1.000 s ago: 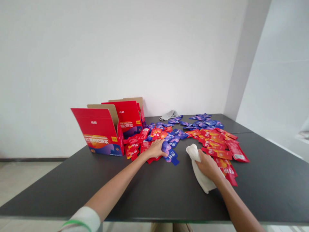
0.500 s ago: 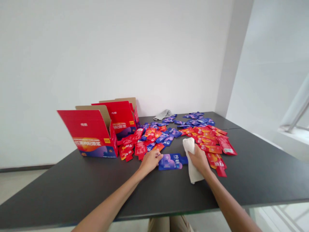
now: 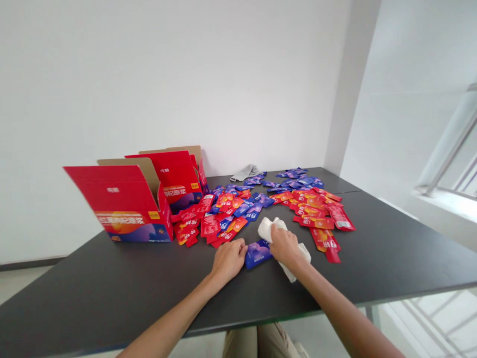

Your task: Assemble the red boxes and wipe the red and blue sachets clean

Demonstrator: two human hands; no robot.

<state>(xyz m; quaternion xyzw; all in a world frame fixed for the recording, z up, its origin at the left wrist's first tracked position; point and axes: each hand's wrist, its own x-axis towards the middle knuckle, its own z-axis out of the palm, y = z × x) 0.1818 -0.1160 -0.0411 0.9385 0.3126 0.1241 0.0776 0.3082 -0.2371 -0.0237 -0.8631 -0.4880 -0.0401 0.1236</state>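
Note:
A blue pouch (image 3: 257, 252) lies flat on the black table (image 3: 112, 288) in front of me. My left hand (image 3: 228, 259) pinches its left end, fingers closed on the edge. My right hand (image 3: 285, 246) is closed on a white cloth (image 3: 267, 227) and presses it down over the pouch's right half. The cloth's tail sticks out under my wrist to the right.
Several red and blue pouches (image 3: 238, 211) are strewn behind the hands, with more red ones (image 3: 320, 214) to the right. Two open red cartons (image 3: 128, 206) stand at the left. A grey cloth (image 3: 244, 172) lies by the wall. The table's edge is near my body.
My left hand pulled one blue pouch out of the heap toward me. My right hand moved left with the cloth and now covers part of that pouch.

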